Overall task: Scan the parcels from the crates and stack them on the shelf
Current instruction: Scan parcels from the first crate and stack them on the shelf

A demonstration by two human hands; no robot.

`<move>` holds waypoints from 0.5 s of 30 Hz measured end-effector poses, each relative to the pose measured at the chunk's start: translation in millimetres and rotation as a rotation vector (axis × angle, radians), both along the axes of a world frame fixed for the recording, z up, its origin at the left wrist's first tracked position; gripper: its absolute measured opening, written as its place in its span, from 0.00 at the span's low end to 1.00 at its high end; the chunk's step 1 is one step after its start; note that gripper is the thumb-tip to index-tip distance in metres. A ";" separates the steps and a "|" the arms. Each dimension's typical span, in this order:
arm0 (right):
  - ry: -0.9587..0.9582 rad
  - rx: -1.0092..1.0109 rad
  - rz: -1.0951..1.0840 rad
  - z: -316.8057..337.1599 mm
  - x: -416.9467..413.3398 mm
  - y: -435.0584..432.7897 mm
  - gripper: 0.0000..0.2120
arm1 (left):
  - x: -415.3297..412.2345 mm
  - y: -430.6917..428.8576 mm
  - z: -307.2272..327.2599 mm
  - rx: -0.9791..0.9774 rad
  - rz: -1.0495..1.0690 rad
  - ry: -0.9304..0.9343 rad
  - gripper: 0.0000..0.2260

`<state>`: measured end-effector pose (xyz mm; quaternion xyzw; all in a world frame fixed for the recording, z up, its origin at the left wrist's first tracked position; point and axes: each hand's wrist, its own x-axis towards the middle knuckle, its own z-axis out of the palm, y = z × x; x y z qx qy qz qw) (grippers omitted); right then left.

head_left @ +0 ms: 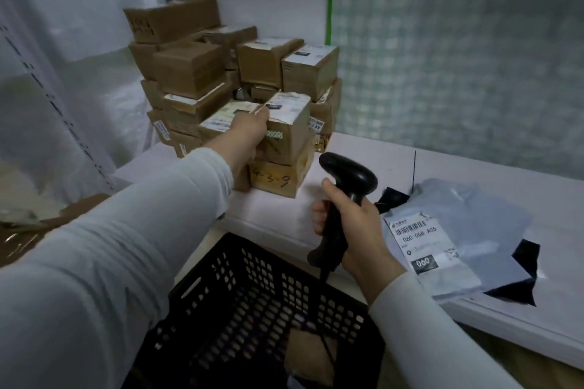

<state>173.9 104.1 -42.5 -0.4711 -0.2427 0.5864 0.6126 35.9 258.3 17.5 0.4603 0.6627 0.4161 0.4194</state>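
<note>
My left hand [249, 133] grips a small cardboard parcel [289, 126] with a white label on top. The parcel sits on another box marked 4-3-9 [278, 180] at the front of the stack of cardboard parcels [221, 79] on the white shelf [363, 155]. My right hand [350, 224] holds a black handheld barcode scanner [344, 196] upright over the shelf's front edge, its head toward the stack. A black plastic crate [246, 303] stands below, with a brown parcel [313, 357] at its bottom.
A grey plastic mailer bag [464, 234] with a barcode label reading 060 lies on the shelf at the right. Brown cardboard [38, 230] shows at the left edge. A translucent patterned wall stands behind the shelf.
</note>
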 end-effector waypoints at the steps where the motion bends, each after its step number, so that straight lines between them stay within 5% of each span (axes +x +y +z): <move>1: -0.007 -0.011 0.020 -6.4 -0.4 -2.5 0.10 | 1.0 4.6 -5.0 0.054 0.001 0.170 0.26; 3: -0.033 -0.024 0.085 -18.4 -0.9 -8.8 0.08 | 3.1 0.9 -11.2 0.168 -0.017 0.386 0.27; 9: -0.075 -0.150 0.348 -56.9 -14.6 -49.3 0.07 | -16.0 -65.3 -63.2 0.379 0.102 0.405 0.23; 15: -0.259 -0.470 0.512 -139.5 -19.8 -89.3 0.10 | -65.7 -139.6 -194.7 0.118 -0.060 0.445 0.13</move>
